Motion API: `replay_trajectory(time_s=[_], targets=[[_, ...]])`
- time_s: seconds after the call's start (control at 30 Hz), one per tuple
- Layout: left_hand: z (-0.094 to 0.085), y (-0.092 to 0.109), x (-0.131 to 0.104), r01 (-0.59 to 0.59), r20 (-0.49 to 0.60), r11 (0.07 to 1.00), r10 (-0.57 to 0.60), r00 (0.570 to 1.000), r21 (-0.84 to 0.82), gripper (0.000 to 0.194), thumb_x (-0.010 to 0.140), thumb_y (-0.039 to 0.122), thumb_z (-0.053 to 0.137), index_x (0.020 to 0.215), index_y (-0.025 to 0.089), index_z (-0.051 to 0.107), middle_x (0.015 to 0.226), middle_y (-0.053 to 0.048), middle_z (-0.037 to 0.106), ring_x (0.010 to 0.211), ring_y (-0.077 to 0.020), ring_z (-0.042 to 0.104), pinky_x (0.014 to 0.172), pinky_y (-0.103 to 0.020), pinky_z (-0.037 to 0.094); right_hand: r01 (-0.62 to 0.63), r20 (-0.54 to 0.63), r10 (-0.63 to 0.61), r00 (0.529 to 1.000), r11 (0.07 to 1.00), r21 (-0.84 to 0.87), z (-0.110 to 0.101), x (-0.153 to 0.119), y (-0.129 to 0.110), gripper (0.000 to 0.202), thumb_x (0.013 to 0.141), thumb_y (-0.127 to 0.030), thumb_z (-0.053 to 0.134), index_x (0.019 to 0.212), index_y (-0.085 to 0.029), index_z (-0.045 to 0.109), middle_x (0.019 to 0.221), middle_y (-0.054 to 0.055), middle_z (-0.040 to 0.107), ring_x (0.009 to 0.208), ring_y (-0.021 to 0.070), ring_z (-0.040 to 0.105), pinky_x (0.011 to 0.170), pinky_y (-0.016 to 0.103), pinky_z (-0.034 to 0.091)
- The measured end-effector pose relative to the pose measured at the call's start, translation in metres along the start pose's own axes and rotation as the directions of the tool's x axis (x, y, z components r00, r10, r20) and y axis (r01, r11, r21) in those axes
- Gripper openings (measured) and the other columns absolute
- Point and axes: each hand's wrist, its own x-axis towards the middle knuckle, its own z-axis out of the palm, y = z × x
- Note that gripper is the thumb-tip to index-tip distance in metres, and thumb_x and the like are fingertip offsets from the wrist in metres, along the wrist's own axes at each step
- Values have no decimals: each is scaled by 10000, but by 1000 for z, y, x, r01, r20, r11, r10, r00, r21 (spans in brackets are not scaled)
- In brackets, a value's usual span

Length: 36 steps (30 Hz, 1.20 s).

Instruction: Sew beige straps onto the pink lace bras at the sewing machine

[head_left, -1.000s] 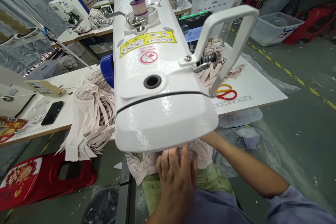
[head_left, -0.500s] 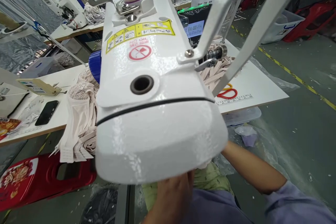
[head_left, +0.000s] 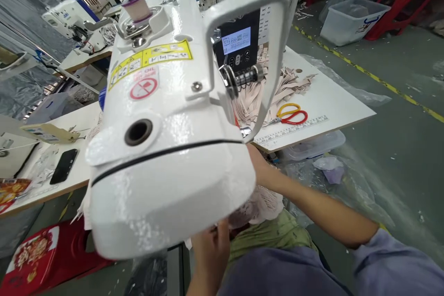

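Observation:
A white sewing machine head [head_left: 173,203] fills the middle of the view and covers much of my work. Below its front edge, my left hand [head_left: 211,247] has its fingers bent and drawn together; the machine hides what lies between them. A pale pink lace garment [head_left: 262,206] hangs over my lap just right of that hand. My right hand [head_left: 256,162] reaches in behind the machine's right side, above the lace, and its fingers are hidden. On top of the machine sit a bobbin of pale thread [head_left: 138,8] and a metal guard loop [head_left: 277,60].
Right of the machine are pale fabric strips [head_left: 287,85], red and yellow scissors [head_left: 293,114], a ruler [head_left: 294,130] and a control panel [head_left: 237,41]. At left, a black phone [head_left: 64,166] lies on the table above a red stool [head_left: 52,259].
My view has shifted, so the machine sits further left and tilted. My right hand's wrist and the lace garment now show beside it. My left hand appears slightly further left.

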Motion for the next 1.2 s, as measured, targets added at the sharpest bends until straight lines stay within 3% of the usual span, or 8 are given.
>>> replay_trajectory(time_s=[0.1,0.2,0.3,0.37,0.5,0.8,1.07,1.2], targets=[[4,-14,6,182,103,967,-166,981,-180,398,964,461,444,1219,196,596,1001,-113,698,944,-233,670,846,-345,550,-32,-21,32,999,999,-6,3,-1,1,69,794,-148,594,808,-204,631,910,52,600,744,198,554,668,313,461],[6,-16,16,290,151,917,-256,955,-274,423,933,542,448,997,182,660,835,-71,702,792,-217,675,736,-319,560,-16,-16,16,1000,1000,17,3,-1,-1,91,836,-185,590,887,-224,654,962,50,614,803,206,587,712,314,468],[3,-8,24,353,229,887,-293,928,-299,418,893,554,500,684,203,585,557,11,553,546,-163,562,561,-264,504,-7,-30,8,1000,1000,26,2,0,-3,105,826,-169,590,897,-214,653,971,52,617,842,212,594,718,309,460],[0,-2,27,355,218,888,-300,929,-291,421,884,522,524,590,220,497,486,46,435,461,-129,451,487,-234,432,-8,-43,10,999,999,36,1,-1,-3,105,811,-149,585,879,-207,641,981,49,623,810,197,584,691,293,446],[-1,4,28,341,128,900,-318,940,-270,355,863,462,567,610,215,531,516,39,468,467,-122,437,455,-224,377,1,-61,4,998,996,85,1,-1,-3,121,787,-106,571,849,-196,623,1005,43,637,760,164,569,666,269,423],[3,14,34,338,18,905,-346,938,-259,217,798,391,660,725,197,595,541,53,517,453,-103,474,439,-207,406,65,-74,-54,996,986,153,-4,0,-3,165,775,-57,570,858,-176,647,1019,51,631,925,178,594,797,270,450],[3,14,35,331,42,920,-330,943,-212,263,792,431,670,720,195,577,590,13,601,496,-136,569,419,-213,417,103,-84,-89,992,980,173,-3,1,3,208,717,-2,552,814,-173,621,1012,37,592,961,173,572,827,264,432],[2,9,36,342,142,905,-315,938,-254,278,819,422,646,684,184,597,577,0,622,540,-152,612,523,-234,497,104,-87,-89,992,976,191,-3,1,3,223,723,9,557,851,-161,623,982,32,564,879,149,552,764,248,420]])
